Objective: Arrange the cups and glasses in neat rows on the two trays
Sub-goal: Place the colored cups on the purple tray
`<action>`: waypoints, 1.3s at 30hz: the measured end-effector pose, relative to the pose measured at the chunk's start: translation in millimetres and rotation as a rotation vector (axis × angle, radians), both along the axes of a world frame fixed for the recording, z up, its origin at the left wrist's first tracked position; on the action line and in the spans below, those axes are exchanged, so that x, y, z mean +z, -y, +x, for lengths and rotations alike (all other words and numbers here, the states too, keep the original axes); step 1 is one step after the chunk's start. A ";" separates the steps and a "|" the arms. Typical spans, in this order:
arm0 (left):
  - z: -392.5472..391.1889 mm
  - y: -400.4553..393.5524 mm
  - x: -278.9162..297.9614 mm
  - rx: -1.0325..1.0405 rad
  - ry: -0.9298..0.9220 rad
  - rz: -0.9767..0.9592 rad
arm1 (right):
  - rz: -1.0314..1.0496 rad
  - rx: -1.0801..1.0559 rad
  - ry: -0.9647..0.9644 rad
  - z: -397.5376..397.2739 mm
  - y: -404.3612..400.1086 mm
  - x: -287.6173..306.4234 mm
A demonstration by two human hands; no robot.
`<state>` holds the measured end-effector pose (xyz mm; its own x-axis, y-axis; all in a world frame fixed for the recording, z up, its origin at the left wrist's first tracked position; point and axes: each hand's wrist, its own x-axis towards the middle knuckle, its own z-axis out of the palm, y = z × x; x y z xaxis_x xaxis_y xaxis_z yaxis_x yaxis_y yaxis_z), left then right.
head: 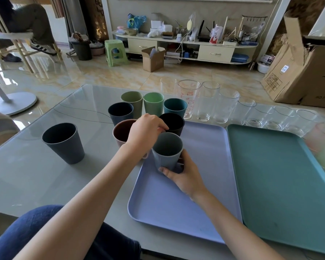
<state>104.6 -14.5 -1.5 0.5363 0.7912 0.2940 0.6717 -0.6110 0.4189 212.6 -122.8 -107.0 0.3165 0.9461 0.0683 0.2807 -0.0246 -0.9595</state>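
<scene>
Right hand (184,177) curls round the base of the ribbed grey-blue cup (167,152) at the lilac tray (176,207) far-left corner, left hand (144,132) pinches the black cup (174,123) rim; cups look light, stiff plastic, best gripped by the wall.

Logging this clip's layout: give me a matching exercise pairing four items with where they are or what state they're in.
Items:
1. grey-blue ribbed cup
2. teal tray
3. dark grey cup
4. Hello Kitty glass

States:
A. holds nothing
B. gripped by the right hand, over the purple tray
C. in the row of clear glasses
D. stands alone on the table's left

Pairs: 1-B, 2-A, 3-D, 4-C
</scene>
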 end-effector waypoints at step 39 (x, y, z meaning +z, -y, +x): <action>-42.8 -10.7 -7.6 0.189 -0.211 -0.009 | 0.045 0.020 -0.059 -5.4 -11.7 52.1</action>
